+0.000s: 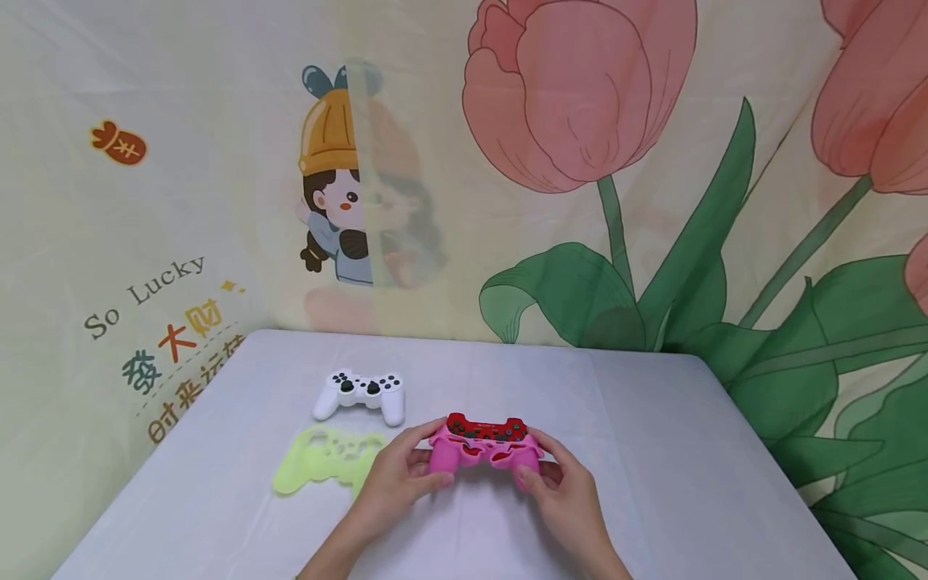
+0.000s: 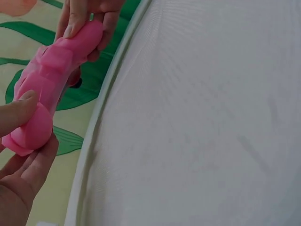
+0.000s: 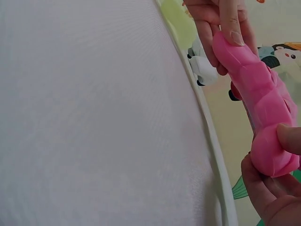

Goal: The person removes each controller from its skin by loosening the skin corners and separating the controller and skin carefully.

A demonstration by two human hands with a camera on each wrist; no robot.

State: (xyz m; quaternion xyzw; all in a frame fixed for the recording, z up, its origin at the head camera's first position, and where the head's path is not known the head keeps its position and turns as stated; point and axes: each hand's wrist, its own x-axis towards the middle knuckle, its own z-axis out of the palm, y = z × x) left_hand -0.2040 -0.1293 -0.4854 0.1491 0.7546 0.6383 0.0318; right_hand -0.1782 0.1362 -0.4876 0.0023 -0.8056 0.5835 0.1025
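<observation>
Both hands hold a red game controller [image 1: 487,428] partly covered by a pink silicone sleeve [image 1: 444,457], above the table. My left hand [image 1: 397,475] grips the left handle, thumb on the near side and fingers beneath. On the right handle, my right hand [image 1: 567,493] has the same kind of grip. The controller's red top with its buttons shows above the sleeve's edge, and bits of red show through the sleeve's openings. In the left wrist view the pink sleeve [image 2: 47,75] covers both handles; the right wrist view shows the sleeve [image 3: 258,89] from its near side.
A white controller [image 1: 360,396] lies on the table to the left, farther back. In front of it lies a yellow-green silicone sleeve [image 1: 319,463], its right part hidden behind the left hand. The white-covered table [image 1: 652,451] ends at a printed curtain [image 1: 449,161].
</observation>
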